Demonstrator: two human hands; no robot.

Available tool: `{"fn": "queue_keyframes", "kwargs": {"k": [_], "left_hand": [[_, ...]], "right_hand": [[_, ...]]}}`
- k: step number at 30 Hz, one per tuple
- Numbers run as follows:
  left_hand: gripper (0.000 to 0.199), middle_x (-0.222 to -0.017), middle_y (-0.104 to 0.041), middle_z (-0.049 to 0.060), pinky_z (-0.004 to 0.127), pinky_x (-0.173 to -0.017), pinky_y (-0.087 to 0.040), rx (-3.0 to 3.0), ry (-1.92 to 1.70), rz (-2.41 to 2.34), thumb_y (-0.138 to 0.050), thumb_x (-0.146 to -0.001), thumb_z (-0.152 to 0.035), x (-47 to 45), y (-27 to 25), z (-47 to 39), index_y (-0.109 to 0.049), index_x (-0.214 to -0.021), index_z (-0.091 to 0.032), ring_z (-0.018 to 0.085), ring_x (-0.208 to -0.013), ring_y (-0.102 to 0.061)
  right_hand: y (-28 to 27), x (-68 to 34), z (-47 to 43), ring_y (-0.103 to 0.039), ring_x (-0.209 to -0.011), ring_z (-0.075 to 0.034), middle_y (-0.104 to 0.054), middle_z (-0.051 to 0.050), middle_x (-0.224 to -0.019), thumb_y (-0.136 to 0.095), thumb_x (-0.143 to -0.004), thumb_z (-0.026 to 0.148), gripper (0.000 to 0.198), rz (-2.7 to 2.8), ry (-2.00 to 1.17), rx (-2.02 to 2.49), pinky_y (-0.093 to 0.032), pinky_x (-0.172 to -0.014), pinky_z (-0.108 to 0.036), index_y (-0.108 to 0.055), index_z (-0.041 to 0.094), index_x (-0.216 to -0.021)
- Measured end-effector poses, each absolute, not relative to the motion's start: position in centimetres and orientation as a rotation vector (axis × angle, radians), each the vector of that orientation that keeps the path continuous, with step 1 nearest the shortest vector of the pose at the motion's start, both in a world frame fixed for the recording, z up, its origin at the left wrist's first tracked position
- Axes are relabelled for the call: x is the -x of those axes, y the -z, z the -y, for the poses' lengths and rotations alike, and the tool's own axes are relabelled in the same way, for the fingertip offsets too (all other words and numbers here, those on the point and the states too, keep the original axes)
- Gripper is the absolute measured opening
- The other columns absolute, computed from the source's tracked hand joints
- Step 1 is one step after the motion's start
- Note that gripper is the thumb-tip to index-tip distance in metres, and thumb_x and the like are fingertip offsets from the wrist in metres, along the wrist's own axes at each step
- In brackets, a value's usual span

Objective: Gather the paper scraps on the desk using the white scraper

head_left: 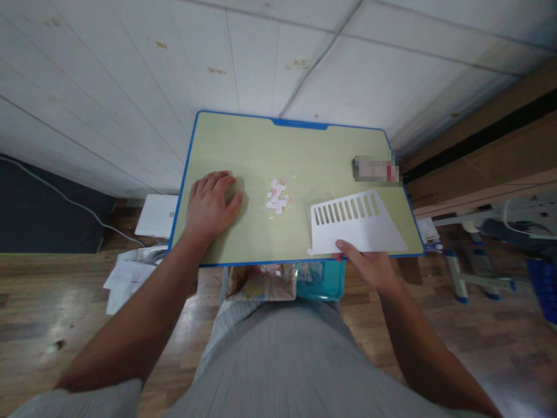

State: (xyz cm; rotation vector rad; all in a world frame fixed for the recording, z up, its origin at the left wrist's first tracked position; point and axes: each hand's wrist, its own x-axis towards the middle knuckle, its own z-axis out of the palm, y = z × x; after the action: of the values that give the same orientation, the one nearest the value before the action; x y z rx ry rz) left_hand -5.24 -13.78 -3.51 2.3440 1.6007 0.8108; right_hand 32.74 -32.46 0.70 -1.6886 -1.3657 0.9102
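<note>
My left hand (211,203) rests on the left side of a pale green table (243,145) with a blue rim, its fingers slightly curved and apart, holding nothing. At the table's near right edge, my right hand (368,266) grips a flat white panel (357,232) by its lower edge, the thumb on top and the other fingers mostly hidden beneath. A row of long slots runs along the panel's upper part. Between the hands lies a small heap of white and pinkish paper scraps (277,197). One white scrap (310,252) sits by the panel's lower left corner.
A blurred-out object (376,169) lies at the table's right side. Under the near edge are an open box (261,293) and a turquoise bin (335,281). A white panelled wall (252,58) stands behind; wooden beams (470,139) stand close on the right.
</note>
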Motion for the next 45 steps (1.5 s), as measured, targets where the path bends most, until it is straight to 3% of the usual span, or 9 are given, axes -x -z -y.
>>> {"fn": "queue_keyframes", "kwargs": {"k": [13,18,24,29,36,42,45], "left_hand": [[0.042,-0.167,-0.075,0.014,0.064,-0.138,-0.048,-2.426,-0.762,-1.625,-0.063,-0.113,-0.047,5.7,4.0,13.4,-0.077,-0.148,-0.028,0.042,-0.16,-0.065],[0.042,-0.168,-0.073,0.014,0.064,-0.14,-0.046,-2.404,-0.741,-1.615,-0.064,-0.115,-0.049,5.7,4.0,13.4,-0.077,-0.151,-0.031,0.042,-0.162,-0.063],[0.044,-0.169,-0.073,0.017,0.063,-0.14,-0.044,-2.391,-0.741,-1.617,-0.066,-0.114,-0.046,5.6,3.8,13.4,-0.078,-0.151,-0.027,0.044,-0.163,-0.063],[0.043,-0.169,-0.073,0.014,0.066,-0.14,-0.044,-2.373,-0.774,-1.611,-0.066,-0.114,-0.046,5.5,4.0,13.5,-0.077,-0.152,-0.03,0.044,-0.162,-0.063],[0.044,-0.167,-0.075,0.016,0.066,-0.139,-0.045,-2.374,-0.781,-1.602,-0.064,-0.113,-0.044,5.2,3.6,13.7,-0.079,-0.149,-0.023,0.044,-0.161,-0.064],[0.043,-0.168,-0.073,0.017,0.065,-0.14,-0.043,-2.362,-0.776,-1.595,-0.064,-0.114,-0.042,5.1,3.5,13.7,-0.077,-0.15,-0.022,0.042,-0.162,-0.062],[0.043,-0.168,-0.074,0.017,0.064,-0.14,-0.043,-2.363,-0.765,-1.604,-0.063,-0.114,-0.042,5.1,3.5,13.8,-0.076,-0.149,-0.022,0.042,-0.161,-0.063]], "right_hand": [[-0.6,-32.9,32.8,-0.076,-0.063,-0.027,-0.08,-0.007,-0.069,-0.089,-0.096,0.086,0.062,1.198,-1.011,1.631,-0.073,-0.07,-0.044,-0.08,0.028,-0.075],[-0.2,-33.1,32.9,-0.079,-0.067,-0.028,-0.082,-0.009,-0.071,-0.087,-0.1,0.082,0.061,1.267,-0.985,1.66,-0.075,-0.075,-0.046,-0.081,0.028,-0.072],[-0.8,-33.5,32.6,-0.078,-0.066,-0.027,-0.08,-0.008,-0.068,-0.087,-0.103,0.075,0.057,1.347,-1.042,1.583,-0.072,-0.067,-0.042,-0.079,0.027,-0.073],[-1.3,-33.7,32.7,-0.08,-0.065,-0.029,-0.081,-0.007,-0.068,-0.093,-0.095,0.078,0.054,1.321,-1.09,1.609,-0.074,-0.069,-0.045,-0.082,0.028,-0.081],[-0.3,-32.3,31.2,-0.073,-0.057,-0.027,-0.079,-0.007,-0.067,-0.095,-0.091,0.074,0.051,1.065,-0.922,1.687,-0.067,-0.06,-0.044,-0.078,0.027,-0.078],[1.0,-28.2,25.5,-0.077,-0.062,-0.025,-0.081,-0.005,-0.071,-0.086,-0.096,0.076,0.052,1.097,-0.773,1.596,-0.071,-0.075,-0.044,-0.073,0.028,-0.083],[1.3,-26.3,22.9,-0.077,-0.062,-0.025,-0.081,-0.005,-0.072,-0.083,-0.095,0.082,0.055,1.122,-0.784,1.514,-0.07,-0.071,-0.043,-0.072,0.028,-0.087]]}}
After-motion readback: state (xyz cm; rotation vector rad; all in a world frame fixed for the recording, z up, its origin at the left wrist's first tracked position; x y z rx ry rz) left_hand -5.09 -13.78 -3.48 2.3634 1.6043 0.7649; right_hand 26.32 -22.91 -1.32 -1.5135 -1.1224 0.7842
